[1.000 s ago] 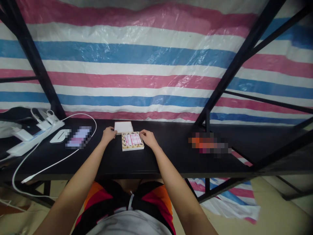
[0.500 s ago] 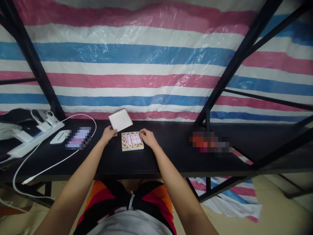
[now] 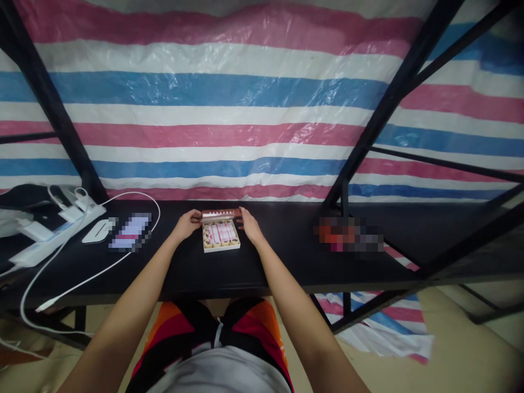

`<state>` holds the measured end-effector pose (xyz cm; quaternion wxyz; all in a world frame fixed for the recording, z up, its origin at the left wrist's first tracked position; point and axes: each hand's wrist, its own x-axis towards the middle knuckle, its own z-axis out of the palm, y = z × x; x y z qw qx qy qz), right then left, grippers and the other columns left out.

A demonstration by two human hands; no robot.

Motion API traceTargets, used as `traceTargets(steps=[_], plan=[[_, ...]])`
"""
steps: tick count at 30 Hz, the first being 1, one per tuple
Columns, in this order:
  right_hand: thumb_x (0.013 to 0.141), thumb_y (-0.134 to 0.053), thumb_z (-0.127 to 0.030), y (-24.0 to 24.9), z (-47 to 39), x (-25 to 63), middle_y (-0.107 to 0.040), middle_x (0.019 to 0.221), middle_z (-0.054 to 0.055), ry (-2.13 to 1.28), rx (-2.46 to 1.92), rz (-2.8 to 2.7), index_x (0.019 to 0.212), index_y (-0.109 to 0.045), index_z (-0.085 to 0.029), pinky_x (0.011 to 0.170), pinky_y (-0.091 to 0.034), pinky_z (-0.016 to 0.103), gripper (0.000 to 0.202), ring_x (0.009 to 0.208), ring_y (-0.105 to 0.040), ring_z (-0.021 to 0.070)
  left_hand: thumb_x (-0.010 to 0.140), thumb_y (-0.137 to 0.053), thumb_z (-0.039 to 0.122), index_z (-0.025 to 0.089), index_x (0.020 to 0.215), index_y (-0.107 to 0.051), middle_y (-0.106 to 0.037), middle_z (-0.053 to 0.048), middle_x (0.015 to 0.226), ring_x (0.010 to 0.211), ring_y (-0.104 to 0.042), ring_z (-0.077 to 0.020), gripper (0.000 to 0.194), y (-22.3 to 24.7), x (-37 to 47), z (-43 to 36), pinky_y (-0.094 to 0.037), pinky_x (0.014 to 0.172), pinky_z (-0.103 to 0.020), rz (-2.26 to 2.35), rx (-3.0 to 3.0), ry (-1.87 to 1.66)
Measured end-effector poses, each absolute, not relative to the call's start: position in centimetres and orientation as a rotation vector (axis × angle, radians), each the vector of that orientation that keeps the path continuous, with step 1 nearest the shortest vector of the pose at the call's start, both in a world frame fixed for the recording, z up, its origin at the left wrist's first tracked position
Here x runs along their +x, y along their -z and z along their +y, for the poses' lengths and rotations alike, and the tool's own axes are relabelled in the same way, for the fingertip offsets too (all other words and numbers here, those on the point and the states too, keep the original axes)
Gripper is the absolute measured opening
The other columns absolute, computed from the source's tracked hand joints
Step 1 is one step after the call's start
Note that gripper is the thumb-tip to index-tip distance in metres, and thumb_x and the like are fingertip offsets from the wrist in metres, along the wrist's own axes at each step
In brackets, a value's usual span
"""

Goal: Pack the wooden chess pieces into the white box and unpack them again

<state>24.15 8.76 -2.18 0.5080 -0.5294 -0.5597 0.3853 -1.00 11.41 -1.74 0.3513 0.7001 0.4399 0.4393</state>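
left hand (image 3: 189, 225): narrow, fingers and thumb closed on the left end of the lid (image 3: 220, 214). right hand (image 3: 249, 225): at the lid's right end, fingers partly spread; it appears to share the hold, though the exact contact is too small to tell.

lid: reddish-brown outside, row of pale marks, tilted at the far edge of the box (image 3: 222, 249). box: open, flat on the bench (image 3: 286, 256), between the forearms. inside, round pieces (image 3: 207, 238) with dark characters sit around a folded sheet (image 3: 220, 233) with pink lines.

step in hand, judged: a two-handed hold on the lid, box uncovered. handling the lid here calls for an even grip at both ends, its rim square to the box walls, and fingertips out from between them; a skewed lid could catch a wall or the sheet.

edges: box lies back from the bench's near edge; the striped sheeting (image 3: 216, 136) hangs behind the far edge, near the lid.

room: to the left, well apart from the left hand, a blurred flat item (image 3: 130, 232), the loop of a white cable (image 3: 158, 204) and a power strip (image 3: 53, 237). to the right, well apart, a blurred orange and dark item (image 3: 347, 234), near a black frame post (image 3: 341, 188).
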Motion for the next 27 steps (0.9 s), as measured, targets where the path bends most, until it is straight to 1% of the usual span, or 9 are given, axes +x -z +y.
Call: traceTargets(steps=[4, 6, 9, 14, 17, 19, 22, 24, 27], plan=[[0.087, -0.030, -0.059, 2.1, 8.8, 24.0, -0.063, 0.109, 0.006, -1.023, -1.218, -1.378, 0.116, -0.057, -0.023, 0.068, -0.052, 0.028, 0.054, 0.088, -0.062, 0.0168, 0.058, -0.054, 0.014, 0.018, 0.081, -0.053, -0.062, 0.000, 0.081, 0.076, -0.064, -0.0172, 0.024, 1.7, -0.8, 11.1, -0.049, 0.068, -0.028, 1.102, 1.864, -1.073], [0.086, -0.034, -0.056, 2.1, 8.7, 24.1, -0.064, 0.107, 0.005, -1.000, -1.216, -1.421, 0.110, -0.061, -0.023, 0.075, -0.051, 0.030, 0.049, 0.092, -0.061, 0.0178, 0.059, -0.049, 0.011, 0.018, 0.080, -0.054, -0.061, -0.001, 0.082, 0.077, -0.063, -0.0167, 0.023, 1.6, -0.8, 10.9, -0.049, 0.070, -0.029, 1.126, 1.913, -1.055], [0.084, -0.046, -0.048, 2.2, 8.6, 24.3, -0.066, 0.102, 0.003, -0.894, -1.248, -1.513, 0.100, -0.065, -0.023, 0.088, -0.046, 0.034, 0.035, 0.096, -0.060, 0.0183, 0.062, -0.046, 0.011, 0.018, 0.078, -0.058, -0.059, -0.002, 0.085, 0.081, -0.061, -0.0170, 0.021, 1.3, -0.8, 10.6, -0.048, 0.078, -0.033, 1.220, 2.055, -1.080], [0.077, -0.058, -0.036, 2.4, 8.5, 24.3, -0.067, 0.095, 0.003, -0.886, -1.231, -1.597, 0.096, -0.064, -0.021, 0.088, -0.046, 0.033, 0.025, 0.092, -0.061, 0.0170, 0.071, -0.047, 0.019, 0.018, 0.078, -0.062, -0.057, -0.003, 0.087, 0.086, -0.057, -0.0180, 0.017, 0.6, -0.5, 10.0, -0.045, 0.085, -0.034, 1.303, 2.171, -1.063], [0.074, -0.058, -0.027, 2.1, 8.4, 24.2, -0.065, 0.097, 0.003, -0.917, -1.239, -1.600, 0.098, -0.062, -0.020, 0.085, -0.046, 0.031, 0.025, 0.089, -0.060, 0.0149, 0.077, -0.047, 0.026, 0.018, 0.075, -0.062, -0.056, -0.003, 0.088, 0.090, -0.056, -0.0182, 0.017, 0.0, -0.2, 9.6, -0.042, 0.088, -0.034, 1.287, 2.184, -1.063], [0.072, -0.058, -0.024, 1.7, 8.1, 24.2, -0.064, 0.097, 0.003, -0.918, -1.269, -1.631, 0.099, -0.061, -0.019, 0.083, -0.046, 0.030, 0.027, 0.088, -0.059, 0.0145, 0.079, -0.050, 0.035, 0.018, 0.075, -0.062, -0.056, -0.003, 0.088, 0.090, -0.055, -0.0183, 0.021, -0.2, 0.0, 9.4, -0.043, 0.086, -0.033, 1.277, 2.189, -1.038], [0.072, -0.058, -0.026, 1.1, 7.4, 24.2, -0.063, 0.094, 0.002, -0.888, -1.309, -1.699, 0.096, -0.062, -0.019, 0.083, -0.044, 0.029, 0.025, 0.088, -0.058, 0.0147, 0.074, -0.059, 0.047, 0.018, 0.076, -0.062, -0.054, -0.003, 0.087, 0.083, -0.055, -0.0175, 0.029, -0.3, 0.2, 9.0, -0.046, 0.077, -0.031, 1.270, 2.208, -0.969], [0.073, -0.059, -0.033, 0.9, 7.1, 24.1, -0.062, 0.089, 0.002, -0.855, -1.335, -1.736, 0.092, -0.062, -0.019, 0.081, -0.044, 0.029, 0.024, 0.085, -0.057, 0.0149, 0.069, -0.064, 0.051, 0.018, 0.077, -0.062, -0.053, -0.002, 0.088, 0.079, -0.055, -0.0164, 0.035, -0.3, 0.3, 8.9, -0.046, 0.075, -0.030, 1.261, 2.219, -0.930], [0.071, -0.062, -0.046, 0.8, 6.9, 23.9, -0.060, 0.081, 0.000, -0.800, -1.382, -1.759, 0.093, -0.060, -0.019, 0.075, -0.044, 0.029, 0.034, 0.078, -0.057, 0.0151, 0.065, -0.066, 0.055, 0.018, 0.082, -0.063, -0.052, -0.003, 0.091, 0.077, -0.055, -0.0160, 0.041, -0.1, 0.2, 8.9, -0.046, 0.076, -0.031, 1.260, 2.216, -0.863]])
